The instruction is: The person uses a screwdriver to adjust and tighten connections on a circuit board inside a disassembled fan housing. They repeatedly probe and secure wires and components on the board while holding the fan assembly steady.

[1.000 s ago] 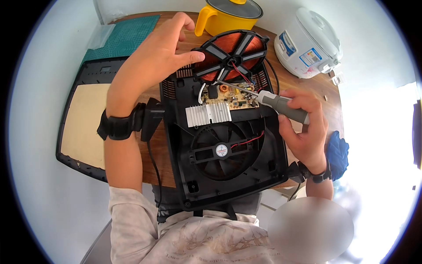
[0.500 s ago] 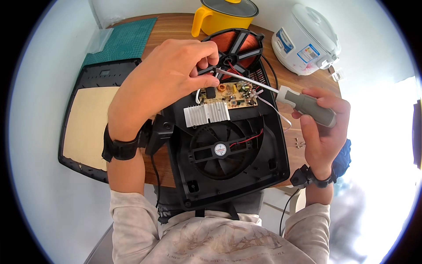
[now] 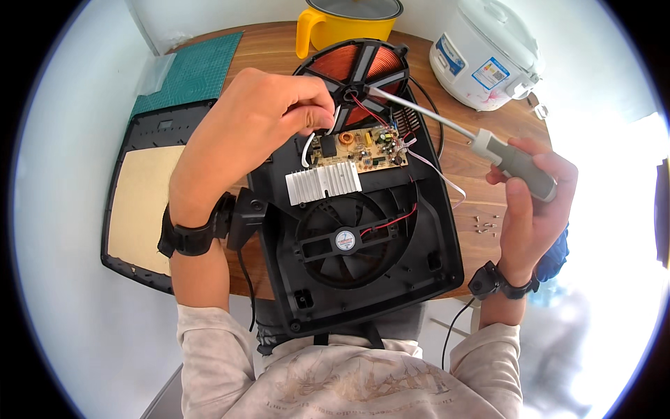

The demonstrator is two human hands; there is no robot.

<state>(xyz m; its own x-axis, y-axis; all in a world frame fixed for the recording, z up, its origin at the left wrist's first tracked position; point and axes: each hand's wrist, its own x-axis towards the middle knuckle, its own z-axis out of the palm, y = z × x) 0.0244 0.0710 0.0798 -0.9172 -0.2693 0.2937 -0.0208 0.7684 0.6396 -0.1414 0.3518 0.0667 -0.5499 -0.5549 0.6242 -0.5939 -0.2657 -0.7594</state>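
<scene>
The open black base of an induction cooker (image 3: 412,269) lies in front of me, with a fan (image 3: 345,241), a silver heat sink (image 3: 323,183) and a circuit board (image 3: 377,150) inside. Behind the board, a round copper coil (image 3: 335,64) leans over the base's far end. My left hand (image 3: 269,133) is closed in a pinch at the coil's near edge, on a white wire (image 3: 306,152) that loops up from the board; its fingertips are partly hidden. In my right hand (image 3: 534,188) is a grey-handled screwdriver (image 3: 513,164), its tip near the coil's centre.
To the left lies the cooker's black-framed top panel (image 3: 143,202), beside a green cutting mat (image 3: 199,70). A yellow pot (image 3: 349,26) and a white rice cooker (image 3: 485,59) stand at the back. Several small screws (image 3: 486,225) lie on the wooden table (image 3: 481,195) at right.
The screwdriver has moved right with my right hand, its tip away from my left fingers. My left hand has drawn slightly left and shows more of the coil.
</scene>
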